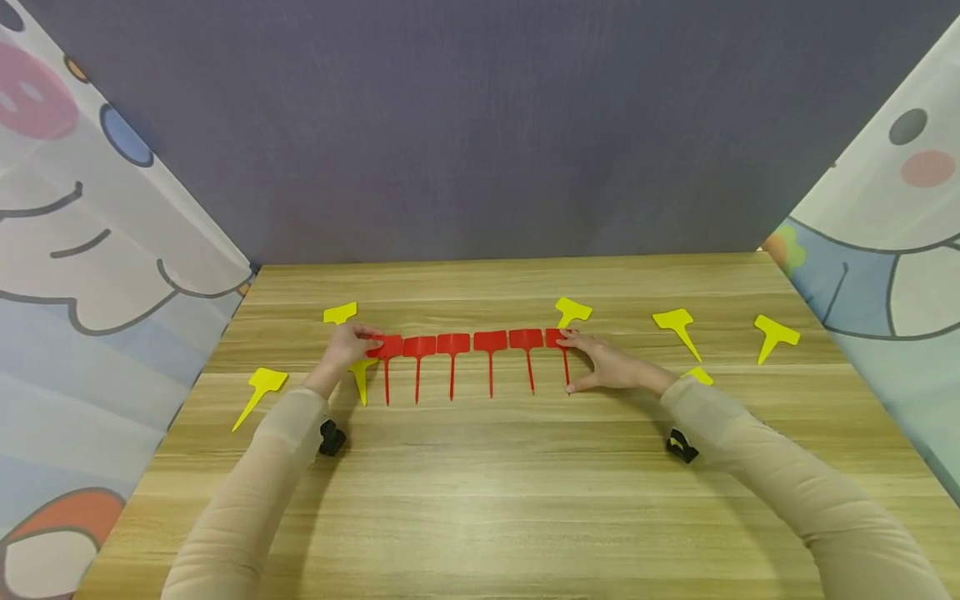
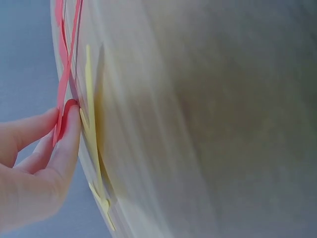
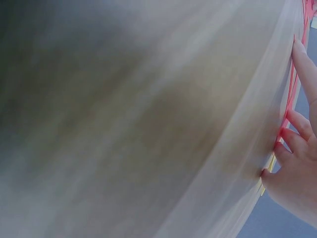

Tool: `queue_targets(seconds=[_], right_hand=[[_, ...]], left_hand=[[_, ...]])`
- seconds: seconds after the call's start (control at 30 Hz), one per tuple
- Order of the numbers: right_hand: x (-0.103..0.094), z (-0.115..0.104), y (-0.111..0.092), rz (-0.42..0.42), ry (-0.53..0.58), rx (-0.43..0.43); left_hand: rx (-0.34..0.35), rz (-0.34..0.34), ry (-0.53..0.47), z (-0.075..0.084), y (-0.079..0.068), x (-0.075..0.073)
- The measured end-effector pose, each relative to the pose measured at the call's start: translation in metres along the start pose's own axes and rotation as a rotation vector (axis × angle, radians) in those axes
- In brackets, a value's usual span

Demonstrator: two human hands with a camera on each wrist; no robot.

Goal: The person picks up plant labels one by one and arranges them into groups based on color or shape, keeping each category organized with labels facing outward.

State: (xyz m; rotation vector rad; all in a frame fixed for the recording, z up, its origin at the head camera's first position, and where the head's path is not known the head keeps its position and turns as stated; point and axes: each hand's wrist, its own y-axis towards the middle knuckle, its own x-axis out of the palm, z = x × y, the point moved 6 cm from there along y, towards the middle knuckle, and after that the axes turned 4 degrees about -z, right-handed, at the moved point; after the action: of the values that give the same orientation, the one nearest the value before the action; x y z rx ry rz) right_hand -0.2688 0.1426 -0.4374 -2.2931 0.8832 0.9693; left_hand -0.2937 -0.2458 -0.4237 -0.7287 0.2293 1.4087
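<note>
Several red T-shaped plant labels [image 1: 453, 344] lie in a side-by-side row on the wooden table, stems toward me. At the row's left end, my left hand [image 1: 343, 348] pinches the head of the leftmost red plant label [image 1: 390, 347] between thumb and fingers; the left wrist view shows this label [image 2: 63, 94] raised at a slant. My right hand [image 1: 611, 364] rests spread at the other end, fingertips touching the rightmost red label [image 1: 553, 337] and thumb near its stem tip. Under the left hand, a yellow plant label [image 1: 361, 383] is partly hidden.
Loose yellow labels lie around: one [image 1: 262, 390] at left, one [image 1: 341, 313] behind the left hand, one [image 1: 573, 311] behind the row, others [image 1: 677, 323] [image 1: 775, 333] at right. Black wrist gear [image 1: 331, 437] sits below each forearm. A grey panel [image 1: 510, 133] stands behind the table.
</note>
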Motion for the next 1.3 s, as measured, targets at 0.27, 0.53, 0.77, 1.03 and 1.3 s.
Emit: queue_targets(seconds=[0.27, 0.53, 0.77, 1.03, 1.3], right_hand=[[0.0, -0.001, 0.0, 0.003, -0.003, -0.007], [-0.001, 0.0, 0.0, 0.009, 0.0, -0.012], [-0.001, 0.0, 0.0, 0.008, 0.0, -0.008], [-0.001, -0.001, -0.001, 0.0, -0.004, -0.007], [-0.001, 0.0, 0.0, -0.003, -0.005, -0.004]], left_hand=[[0.036, 0.02, 0.092, 0.002, -0.001, -0.001], [0.088, 0.052, 0.231, 0.005, -0.001, 0.0], [0.15, 0.075, 0.307, 0.008, -0.002, 0.001], [0.182, 0.073, 0.382, 0.016, -0.005, 0.003], [0.159, 0.05, 0.435, 0.021, -0.004, 0.005]])
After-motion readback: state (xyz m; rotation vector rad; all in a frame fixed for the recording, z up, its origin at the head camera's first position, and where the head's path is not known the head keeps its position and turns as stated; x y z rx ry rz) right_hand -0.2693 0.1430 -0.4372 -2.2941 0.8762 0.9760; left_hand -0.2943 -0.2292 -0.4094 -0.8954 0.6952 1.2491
